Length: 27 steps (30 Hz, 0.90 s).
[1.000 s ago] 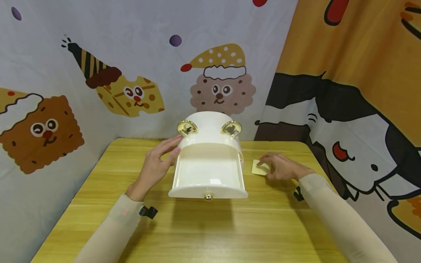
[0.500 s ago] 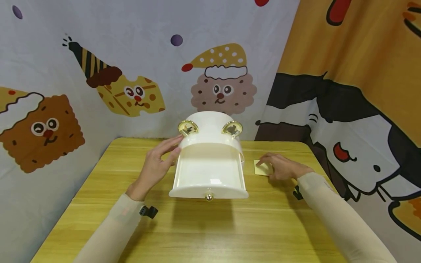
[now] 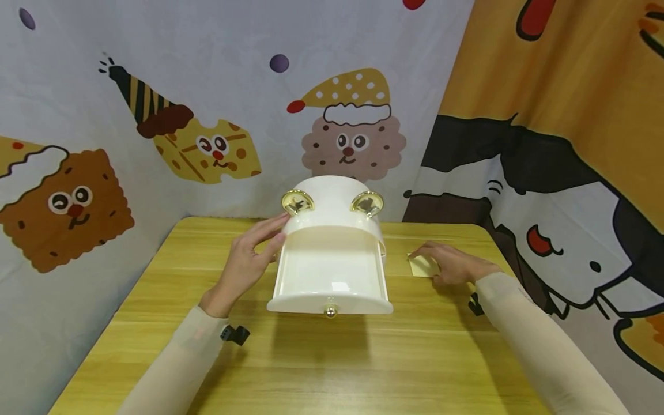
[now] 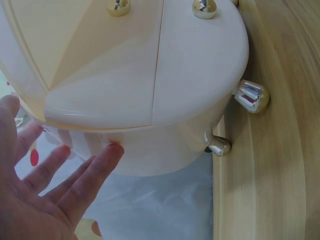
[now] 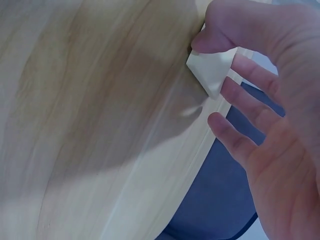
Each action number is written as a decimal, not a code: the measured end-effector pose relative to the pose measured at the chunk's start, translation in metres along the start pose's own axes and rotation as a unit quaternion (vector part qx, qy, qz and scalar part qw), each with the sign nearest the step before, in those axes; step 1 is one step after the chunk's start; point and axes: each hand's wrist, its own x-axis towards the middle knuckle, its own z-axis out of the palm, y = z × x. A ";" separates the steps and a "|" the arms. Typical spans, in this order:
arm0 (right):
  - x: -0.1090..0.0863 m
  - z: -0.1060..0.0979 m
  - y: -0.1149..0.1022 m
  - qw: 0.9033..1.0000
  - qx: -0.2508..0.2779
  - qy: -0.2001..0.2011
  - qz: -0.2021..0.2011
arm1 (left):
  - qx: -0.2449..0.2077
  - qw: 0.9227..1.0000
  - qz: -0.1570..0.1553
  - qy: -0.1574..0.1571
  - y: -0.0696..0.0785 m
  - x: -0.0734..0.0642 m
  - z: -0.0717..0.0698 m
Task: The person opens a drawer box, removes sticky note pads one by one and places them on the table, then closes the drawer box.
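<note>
A glossy white storage box point(image 3: 332, 193) with two round gold ears stands at the middle of the table. Its drawer point(image 3: 329, 303), with a small gold knob point(image 3: 330, 312), is pulled out toward me. My left hand point(image 3: 246, 262) touches the box's left side; in the left wrist view its extended fingertips point(image 4: 116, 150) lie against the curved wall. To the right of the box, my right hand point(image 3: 452, 264) pinches a pale yellow sticky note pad point(image 3: 422, 267) low at the tabletop. The right wrist view has the pad point(image 5: 214, 72) between thumb and fingers, partly covered by the thumb.
The wooden table point(image 3: 321, 369) reaches back to a printed cloth backdrop point(image 3: 207, 46) with cartoon figures, which also hangs along the right side. Gold feet point(image 4: 252, 96) stick out under the box. A small black camera point(image 3: 235, 334) sits at the left wrist.
My right hand and the sticky note pad have shifted slightly to the right, away from the box. My left hand, the box and the pulled-out drawer stay as they were.
</note>
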 end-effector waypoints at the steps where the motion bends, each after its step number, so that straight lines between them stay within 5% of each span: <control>1: -0.001 0.000 0.000 1.000 0.000 0.001 -0.002 | 0.000 1.000 0.000 0.000 0.000 0.000 0.000; 9: -0.003 0.004 0.008 0.999 0.006 0.021 -0.024 | 0.007 1.000 0.005 0.003 -0.001 0.000 0.001; 16: -0.006 0.012 0.034 0.995 0.029 0.048 -0.085 | 0.004 1.000 -0.001 0.001 -0.001 0.000 0.000; 27: -0.010 0.008 0.004 0.999 0.001 0.029 -0.018 | 0.001 1.000 0.000 0.002 0.000 0.000 0.000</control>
